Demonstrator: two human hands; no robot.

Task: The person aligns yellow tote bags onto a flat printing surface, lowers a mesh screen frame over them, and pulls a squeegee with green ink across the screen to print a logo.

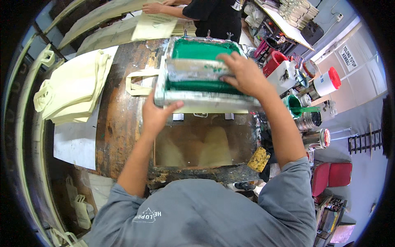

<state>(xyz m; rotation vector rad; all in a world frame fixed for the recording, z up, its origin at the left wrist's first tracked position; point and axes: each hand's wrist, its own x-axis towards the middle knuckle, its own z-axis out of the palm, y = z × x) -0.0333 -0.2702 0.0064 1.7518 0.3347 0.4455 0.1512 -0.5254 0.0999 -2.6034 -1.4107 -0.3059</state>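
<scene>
A screen printing frame (205, 98) with green ink on its mesh is held by its near left corner in my left hand (156, 112), the thumb on the near rail. Across the mesh lies a wide squeegee (191, 70). My right hand (242, 74), slightly blurred, is closed on the squeegee's right end. From under the frame a cream tote bag's handle (142, 83) sticks out at the left, and a pale strip shows along the near edge. Nearer me, a shiny brown board (189, 144) is set on the stained wooden table (113, 140).
A stack of cream bags (80, 88) lies at the left. Ink tubs, including a green pot (293, 105) and a red-lidded white tub (328, 83), crowd the right side. A yellow sponge (259, 159) sits at the near right corner. A co-worker (218, 18) stands across the table.
</scene>
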